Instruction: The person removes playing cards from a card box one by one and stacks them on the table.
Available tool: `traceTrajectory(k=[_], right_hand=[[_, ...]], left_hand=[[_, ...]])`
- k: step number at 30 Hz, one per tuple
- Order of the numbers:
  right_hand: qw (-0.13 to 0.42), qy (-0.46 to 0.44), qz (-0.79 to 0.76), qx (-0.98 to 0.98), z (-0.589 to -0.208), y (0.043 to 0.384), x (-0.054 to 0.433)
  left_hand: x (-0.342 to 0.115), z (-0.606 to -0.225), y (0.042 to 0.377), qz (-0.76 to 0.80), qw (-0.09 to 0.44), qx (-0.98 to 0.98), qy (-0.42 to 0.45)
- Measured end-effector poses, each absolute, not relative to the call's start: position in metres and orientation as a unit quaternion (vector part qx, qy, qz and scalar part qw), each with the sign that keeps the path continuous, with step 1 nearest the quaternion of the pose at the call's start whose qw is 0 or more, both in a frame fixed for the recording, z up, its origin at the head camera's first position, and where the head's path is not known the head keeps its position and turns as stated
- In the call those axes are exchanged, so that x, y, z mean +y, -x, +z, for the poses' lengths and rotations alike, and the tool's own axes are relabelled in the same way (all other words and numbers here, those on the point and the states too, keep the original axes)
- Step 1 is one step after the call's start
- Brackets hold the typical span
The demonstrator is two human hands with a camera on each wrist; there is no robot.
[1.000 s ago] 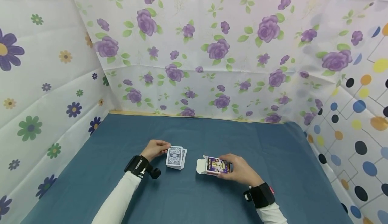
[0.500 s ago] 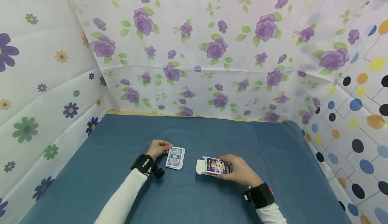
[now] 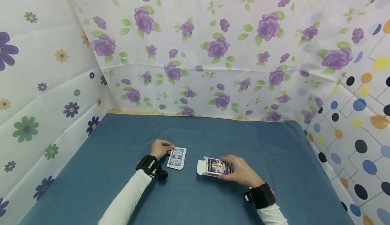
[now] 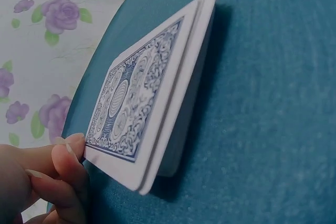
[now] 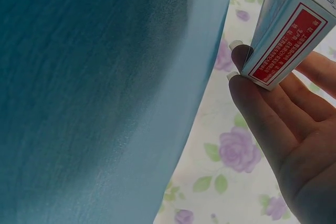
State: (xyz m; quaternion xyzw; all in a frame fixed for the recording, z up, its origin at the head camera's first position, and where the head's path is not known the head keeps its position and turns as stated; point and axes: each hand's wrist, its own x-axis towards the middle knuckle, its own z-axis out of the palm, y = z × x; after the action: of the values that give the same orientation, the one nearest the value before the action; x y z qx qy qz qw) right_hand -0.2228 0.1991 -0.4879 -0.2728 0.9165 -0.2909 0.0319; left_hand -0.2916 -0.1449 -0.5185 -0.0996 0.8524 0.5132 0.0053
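A deck of playing cards (image 3: 176, 158) with blue-and-white patterned backs is left of centre in the head view. My left hand (image 3: 161, 148) pinches it by its far left corner. In the left wrist view the deck (image 4: 137, 90) slants over the cloth with a shadow along its side, its cards slightly staggered; the fingertips (image 4: 75, 141) meet at its corner. To the right, my right hand (image 3: 240, 171) grips a card box (image 3: 218, 166) with a purple and gold front. Its white end flap (image 3: 201, 167) stands open towards the deck. A red printed panel (image 5: 286, 44) shows on the box's side.
A blue cloth (image 3: 195, 201) covers the table. Behind it hangs a white curtain (image 3: 195, 54) with purple roses, and patterned sheets stand along the left and right sides. Black camera straps (image 3: 148, 165) are on both wrists.
The staggered cards have come closer together into a neater deck. My left wrist and forearm have shifted right, the fingers staying at the corner. The right hand and box have stayed put.
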Motion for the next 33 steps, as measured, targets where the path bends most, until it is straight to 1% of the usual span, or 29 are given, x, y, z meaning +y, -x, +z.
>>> traceTrajectory(k=[10, 13, 16, 19, 21, 23, 25, 29, 33], right_hand=[[0.028, 0.276, -0.294, 0.915, -0.487, 0.225, 0.195], [0.032, 0.273, -0.295, 0.915, -0.487, 0.224, 0.193], [0.031, 0.272, -0.295, 0.916, -0.487, 0.224, 0.192], [0.028, 0.275, -0.296, 0.914, -0.486, 0.225, 0.191], [0.025, 0.278, -0.294, 0.914, -0.486, 0.225, 0.190], [0.024, 0.280, -0.294, 0.914, -0.485, 0.226, 0.189], [0.025, 0.281, -0.296, 0.913, -0.484, 0.226, 0.188], [0.030, 0.282, -0.298, 0.911, -0.481, 0.225, 0.186], [0.032, 0.283, -0.295, 0.912, -0.479, 0.223, 0.184]], left_hand=[[-0.146, -0.515, 0.287, 0.521, 0.015, 0.848, 0.095], [-0.144, -0.507, 0.283, 0.499, 0.010, 0.863, 0.074], [-0.137, -0.490, 0.275, 0.482, 0.010, 0.876, 0.035], [-0.124, -0.473, 0.262, 0.492, 0.039, 0.869, -0.028], [-0.112, -0.466, 0.251, 0.503, 0.079, 0.857, -0.081], [-0.099, -0.464, 0.241, 0.508, 0.114, 0.844, -0.126], [-0.086, -0.465, 0.233, 0.504, 0.130, 0.839, -0.157], [-0.068, -0.471, 0.223, 0.509, 0.132, 0.835, -0.166], [-0.062, -0.476, 0.219, 0.530, 0.137, 0.822, -0.157]])
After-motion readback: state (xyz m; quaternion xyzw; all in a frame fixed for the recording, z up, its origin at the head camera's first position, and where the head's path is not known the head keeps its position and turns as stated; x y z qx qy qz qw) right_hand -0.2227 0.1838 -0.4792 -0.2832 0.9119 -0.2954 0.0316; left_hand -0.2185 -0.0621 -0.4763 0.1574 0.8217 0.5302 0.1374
